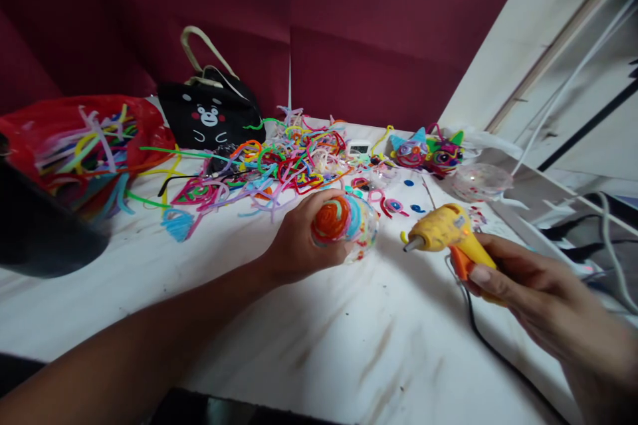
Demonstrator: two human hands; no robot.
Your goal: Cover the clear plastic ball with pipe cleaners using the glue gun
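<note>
a clear ball wrapped with fuzzy spirals, orange, blue and pink, sits just above the tabletop, near its middle, with the left hand curled round it from behind. beside it, the right hand is closed on the orange grip of a yellow plastic glue gun, whose metal nozzle points at the ball without touching it. the white tabletop is smudged. behind lie tangled pipe cleaners, a black cloth bag printed with a bear face, and two cat heads.

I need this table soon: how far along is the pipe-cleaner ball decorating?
Done: two cat-faced balls stand at the back. In hand: the left hand grips a partly covered ball, the right hand a glue gun. Left: a bare clear ball and loose pipe cleaners.
</note>
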